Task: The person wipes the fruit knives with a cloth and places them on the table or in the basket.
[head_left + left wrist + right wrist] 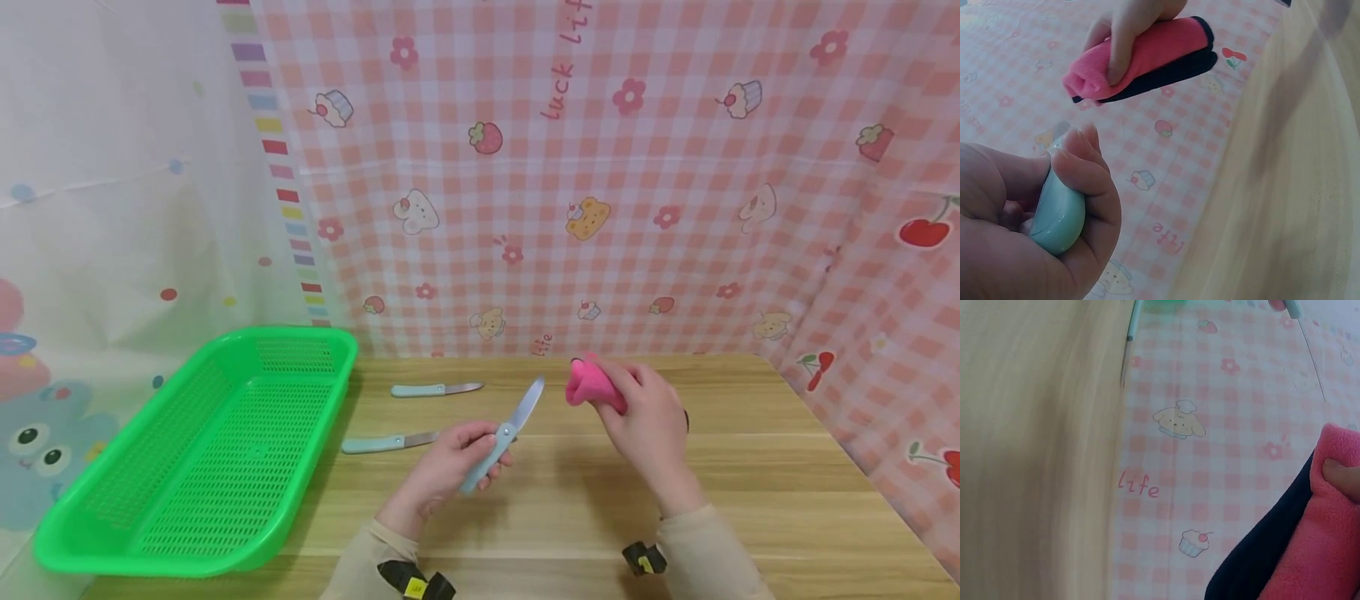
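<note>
My left hand (457,462) grips a small knife by its pale blue handle (487,458), and the bare blade (528,403) points up and away. In the left wrist view the rounded handle end (1060,219) shows between curled fingers. To the right, my right hand (645,417) holds a folded pink cloth (592,383) with a dark edge, a short gap from the blade tip. The right wrist view shows the thumb pressed on the pink cloth (1316,550) and its dark side. Two similar knives lie on the table: one farther back (420,390), another (375,444) partly behind my left hand.
A green plastic basket (315,467) with mesh sides stands at the left of the wooden table (780,483). A pink checked curtain (525,275) hangs along the back and right side. Wrist camera straps sit on both forearms.
</note>
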`<state>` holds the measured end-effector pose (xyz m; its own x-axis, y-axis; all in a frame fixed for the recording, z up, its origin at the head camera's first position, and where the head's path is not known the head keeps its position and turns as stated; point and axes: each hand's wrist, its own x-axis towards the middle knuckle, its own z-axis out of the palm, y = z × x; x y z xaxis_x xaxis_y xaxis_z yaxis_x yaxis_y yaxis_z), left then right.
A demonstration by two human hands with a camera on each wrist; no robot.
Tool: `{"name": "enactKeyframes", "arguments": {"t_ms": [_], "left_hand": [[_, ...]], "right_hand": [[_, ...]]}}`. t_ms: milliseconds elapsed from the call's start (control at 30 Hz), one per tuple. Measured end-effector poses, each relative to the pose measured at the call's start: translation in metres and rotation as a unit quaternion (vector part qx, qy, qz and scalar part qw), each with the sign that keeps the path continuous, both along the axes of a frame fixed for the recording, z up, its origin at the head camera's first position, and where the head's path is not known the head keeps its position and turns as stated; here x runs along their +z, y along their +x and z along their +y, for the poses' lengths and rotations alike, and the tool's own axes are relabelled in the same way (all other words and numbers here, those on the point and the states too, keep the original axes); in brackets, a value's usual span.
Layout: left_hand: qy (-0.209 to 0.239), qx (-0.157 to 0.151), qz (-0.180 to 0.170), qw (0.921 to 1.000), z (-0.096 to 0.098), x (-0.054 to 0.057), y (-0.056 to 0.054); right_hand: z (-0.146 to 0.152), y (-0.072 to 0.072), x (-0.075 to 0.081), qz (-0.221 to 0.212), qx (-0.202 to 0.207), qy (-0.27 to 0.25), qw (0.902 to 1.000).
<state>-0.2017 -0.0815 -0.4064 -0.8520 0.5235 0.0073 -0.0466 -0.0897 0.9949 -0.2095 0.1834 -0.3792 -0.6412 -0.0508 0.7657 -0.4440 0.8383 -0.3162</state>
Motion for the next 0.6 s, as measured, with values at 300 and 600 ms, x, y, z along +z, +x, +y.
{"name": "enactKeyframes", "arguments": {"t_ms": [300,600], "left_hand": [[-0.021,0.019,0.022,0.9993,-0.003,0.002,-0.002],[-0.082,0.089,0.109,0.9867,0.0,0.005,-0.002]], "right_hand": [[0.005,0.007,-0.009,-0.023,-0.002,-0.03,0.9993],[0.005,0.011,-0.016,-0.022,0.001,-0.06,0.9979]]}}
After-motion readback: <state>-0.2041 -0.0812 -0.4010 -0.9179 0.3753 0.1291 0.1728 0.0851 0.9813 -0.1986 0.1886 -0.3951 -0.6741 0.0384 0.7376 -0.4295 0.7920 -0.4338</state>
